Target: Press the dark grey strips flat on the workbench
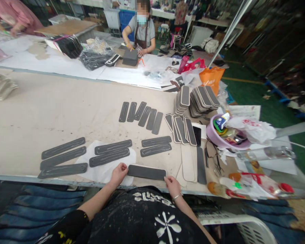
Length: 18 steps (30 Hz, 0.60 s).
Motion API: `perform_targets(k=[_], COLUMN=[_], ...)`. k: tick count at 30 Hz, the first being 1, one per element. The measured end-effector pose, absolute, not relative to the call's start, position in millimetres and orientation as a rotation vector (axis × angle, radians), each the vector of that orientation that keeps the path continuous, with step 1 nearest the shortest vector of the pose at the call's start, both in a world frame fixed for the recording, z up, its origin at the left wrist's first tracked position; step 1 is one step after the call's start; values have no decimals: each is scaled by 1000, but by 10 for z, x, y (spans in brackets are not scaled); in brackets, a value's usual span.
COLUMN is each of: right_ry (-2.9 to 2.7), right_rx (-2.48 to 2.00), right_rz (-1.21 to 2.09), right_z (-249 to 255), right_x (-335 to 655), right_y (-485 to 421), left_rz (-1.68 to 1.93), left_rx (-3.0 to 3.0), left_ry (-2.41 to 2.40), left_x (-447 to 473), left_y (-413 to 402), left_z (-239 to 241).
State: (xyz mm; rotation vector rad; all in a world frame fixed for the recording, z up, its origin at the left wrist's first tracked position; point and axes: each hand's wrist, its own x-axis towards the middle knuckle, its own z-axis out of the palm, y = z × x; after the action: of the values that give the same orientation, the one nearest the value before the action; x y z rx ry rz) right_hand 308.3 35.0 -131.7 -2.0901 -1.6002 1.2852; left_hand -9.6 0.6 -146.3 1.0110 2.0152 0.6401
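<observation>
A single camera sits on the person's head and looks forward and steeply down across the worktable (53, 112). Its nearest ground is at 6 o'clock, where the wearer's torso fills the bottom edge and the left hand (119, 173) and right hand (173, 186) sit close under the lens at the table's near edge. The table runs away toward 12 o'clock, where a co-worker (141, 30) stands far off. The wide lens bends straight edges, and the floor (264, 101) falls away at 2 o'clock. No second view overlaps this one.
</observation>
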Motion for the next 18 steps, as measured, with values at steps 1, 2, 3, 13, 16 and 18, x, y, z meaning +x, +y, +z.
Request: perform_targets(k=[1, 2, 3, 13, 16, 18], right_ry=[-1612, -1619, -1633, -1867, -1908, -1912], right_rx=[-2117, -2141, -2166, -2306, -2320, -2333], right_rz=[1270, 1260, 1253, 1151, 1128, 1117], right_z=[-1336, -1355, -1374, -1479, -1493, -1500], right_x=[3079, 3078, 3079, 3079, 3068, 3064], right_y=[369, 386, 401, 452, 469, 482], left_rz=[613, 588, 565, 401, 360, 340], left_rx=[1039, 1063, 1085, 1248, 1266, 1275], left_ry=[2026, 2038, 2051, 2094, 2090, 2077], left_x=[-92, -86, -76, -3, 2, 5], left_y=[5, 6, 10, 106, 118, 125], left_z=[-1471, -1474, -1474, -1418, -1388, -1367])
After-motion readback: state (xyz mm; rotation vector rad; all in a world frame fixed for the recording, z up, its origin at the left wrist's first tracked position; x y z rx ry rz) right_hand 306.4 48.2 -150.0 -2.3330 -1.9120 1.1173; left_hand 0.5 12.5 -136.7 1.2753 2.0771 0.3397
